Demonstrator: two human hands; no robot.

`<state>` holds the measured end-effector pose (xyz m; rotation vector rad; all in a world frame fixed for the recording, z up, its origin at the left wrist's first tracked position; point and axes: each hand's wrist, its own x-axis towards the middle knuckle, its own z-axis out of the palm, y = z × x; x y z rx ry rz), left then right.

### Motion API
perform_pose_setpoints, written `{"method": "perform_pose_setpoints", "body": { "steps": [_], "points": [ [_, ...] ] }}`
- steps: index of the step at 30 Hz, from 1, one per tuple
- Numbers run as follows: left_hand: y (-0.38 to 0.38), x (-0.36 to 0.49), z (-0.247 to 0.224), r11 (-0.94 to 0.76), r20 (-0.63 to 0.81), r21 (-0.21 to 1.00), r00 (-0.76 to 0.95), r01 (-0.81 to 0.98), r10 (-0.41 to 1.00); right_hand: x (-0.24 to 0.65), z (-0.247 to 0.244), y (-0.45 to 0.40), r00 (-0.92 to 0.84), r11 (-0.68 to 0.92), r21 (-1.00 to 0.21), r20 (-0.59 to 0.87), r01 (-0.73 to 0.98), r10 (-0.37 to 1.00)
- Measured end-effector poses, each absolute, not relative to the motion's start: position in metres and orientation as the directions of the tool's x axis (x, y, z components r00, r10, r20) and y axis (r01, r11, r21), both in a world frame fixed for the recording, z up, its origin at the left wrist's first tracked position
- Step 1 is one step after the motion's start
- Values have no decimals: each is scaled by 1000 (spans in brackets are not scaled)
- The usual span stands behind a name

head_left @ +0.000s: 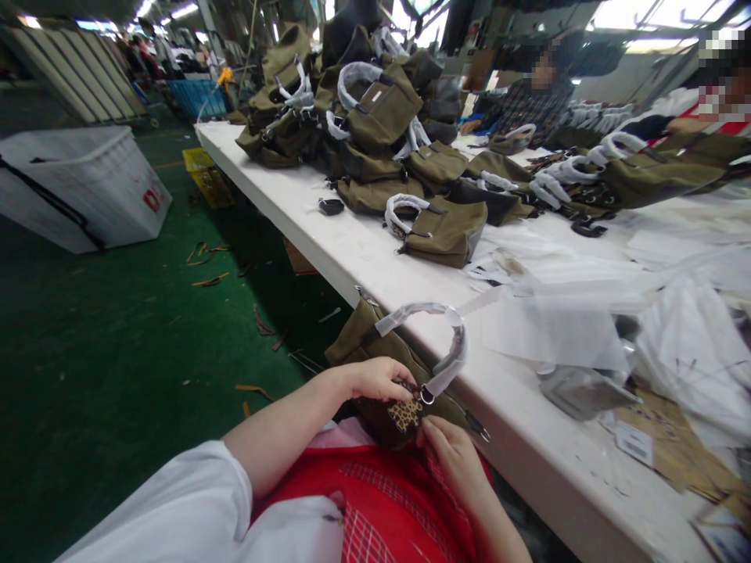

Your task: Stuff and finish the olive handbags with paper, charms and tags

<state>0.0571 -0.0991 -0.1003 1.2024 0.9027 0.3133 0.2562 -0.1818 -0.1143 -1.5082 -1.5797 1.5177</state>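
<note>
An olive handbag (350, 335) rests tilted against the table edge, close to my lap. Its handle (458, 344) is wrapped in white film and arches up over the bag. A leopard-print tag (404, 412) hangs near the metal ring at the handle's base. My left hand (384, 381) pinches the top of this tag between thumb and fingers. Just below and to the right of the tag, my right hand (449, 444) has its fingertips pressed together against the bag. What those fingertips grip is hidden.
A white table (346, 266) carries a heap of similar handbags (375, 117), a single bag (449, 231) and a small black strap piece (331, 206). White wrapping sheets (551, 320) lie to the right. Two people work across the table. A white bin (88, 188) stands left.
</note>
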Motion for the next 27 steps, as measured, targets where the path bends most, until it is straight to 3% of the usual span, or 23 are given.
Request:
{"method": "perform_pose_setpoints", "body": {
  "steps": [4, 9, 13, 16, 20, 22, 25, 27],
  "points": [
    [-102, 67, -98, 324, -441, 895, 505, 305, 742, 255, -111, -178, -248, -133, -865, -282, 483, 927],
    [-110, 79, -102, 235, -375, 902, 391, 362, 840, 252, -109, -178, -146, -135, -895, -216, 426, 965],
    [-115, 86, -102, 318, -403, 905, 329, 283, 854, 248, -115, -177, -139, -219, -888, -297, 404, 945],
    [-115, 87, -100, 396, -446, 892, 279, 219, 850, 252, -115, -175, -188, -188, -868, -302, 460, 934],
    [-111, 82, -96, 468, -501, 865, 335, 178, 798, 262, -100, -177, -77, -114, -627, -269, 770, 960],
    [-108, 78, -95, 497, -514, 853, 409, 156, 754, 263, -91, -181, 16, -109, -548, -172, 829, 985],
    [-106, 73, -93, 521, -504, 846, 491, 116, 711, 259, -86, -184, -12, 0, -608, -16, 794, 1000],
    [-105, 72, -93, 528, -507, 842, 494, 108, 707, 255, -88, -181, -110, 88, -647, 6, 758, 994]
  ]
}}
